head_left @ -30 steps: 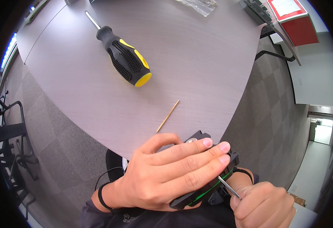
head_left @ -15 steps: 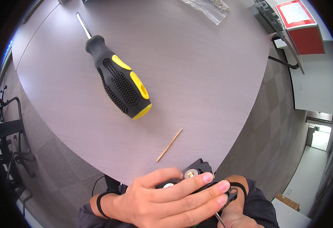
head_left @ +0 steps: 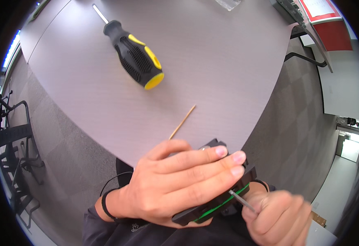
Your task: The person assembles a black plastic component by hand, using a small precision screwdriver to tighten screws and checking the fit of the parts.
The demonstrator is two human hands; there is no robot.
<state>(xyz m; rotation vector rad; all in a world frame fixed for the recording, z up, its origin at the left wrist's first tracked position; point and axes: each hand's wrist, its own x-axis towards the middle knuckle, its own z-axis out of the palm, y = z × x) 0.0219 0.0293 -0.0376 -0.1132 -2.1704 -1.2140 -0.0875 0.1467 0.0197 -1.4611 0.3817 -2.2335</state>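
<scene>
My left hand [head_left: 183,180] is wrapped over a black plastic part with a green strip [head_left: 218,205], its fingers lying across the top. Much of the part is hidden under that hand. To the right, my right hand [head_left: 275,219] is closed round a thin metal rod-like tool [head_left: 243,201]; any handle is hidden in the fist. The rod's tip meets the edge of the part beside the green strip. Beyond my hands a wooden toothpick [head_left: 182,122] lies on the table. Farther off lies a black and yellow screwdriver [head_left: 136,57], shaft pointing away to the left.
The grey table [head_left: 212,61] narrows to a rounded end near me. At its far edge is a clear plastic bag [head_left: 228,3]. A black chair [head_left: 15,133] stands on the floor at left; a red and white box [head_left: 331,35] is at the far right.
Both hands and the black part have come up in the picture, showing its green strip and the metal rod. The table, screwdriver and toothpick also sit higher as the view shifted.
</scene>
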